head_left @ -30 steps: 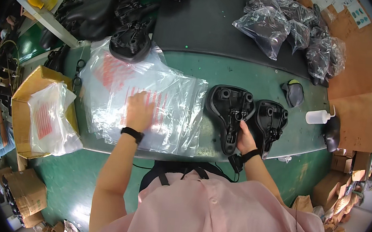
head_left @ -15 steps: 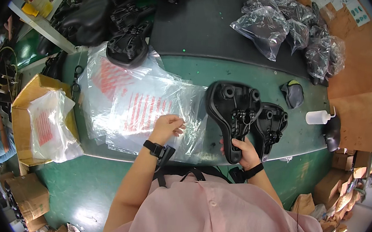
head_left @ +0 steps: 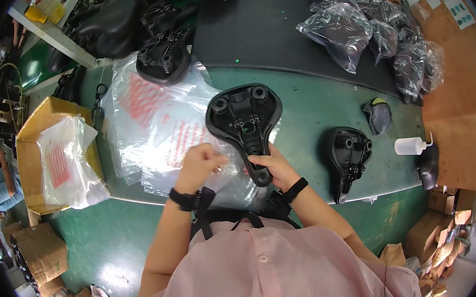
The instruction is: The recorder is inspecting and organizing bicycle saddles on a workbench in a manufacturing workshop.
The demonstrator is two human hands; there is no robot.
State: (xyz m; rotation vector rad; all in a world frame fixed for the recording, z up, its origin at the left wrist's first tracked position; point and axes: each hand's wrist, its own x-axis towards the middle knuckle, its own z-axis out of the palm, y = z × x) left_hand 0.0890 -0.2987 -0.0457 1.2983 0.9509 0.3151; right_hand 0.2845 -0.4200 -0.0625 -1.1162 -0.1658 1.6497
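Observation:
My right hand [head_left: 279, 167] grips a black bicycle saddle [head_left: 235, 122] by its narrow nose. The saddle is held underside up, its wide end pointing away from me, above the right part of a pile of clear plastic bags [head_left: 143, 164] with red print. Left of the saddle, my left hand [head_left: 202, 162] is closed, fingers curled at the top bag; the fingertips are somewhat blurred but seem to pinch its film. A second black saddle [head_left: 348, 157] lies underside up on the green table to the right of my right hand.
More saddles [head_left: 163, 59] crowd the far left. Bagged saddles [head_left: 343, 35] sit on a black mat [head_left: 249, 39] at the far right. A grey pouch [head_left: 377, 117] and white squeeze bottle [head_left: 409, 146] lie right. An open cardboard box [head_left: 26, 152] holding bags stands left.
My right hand has carried the saddle leftward from beside the other saddle to over the bags, and its nose now tilts rightward. My left hand has shifted slightly left.

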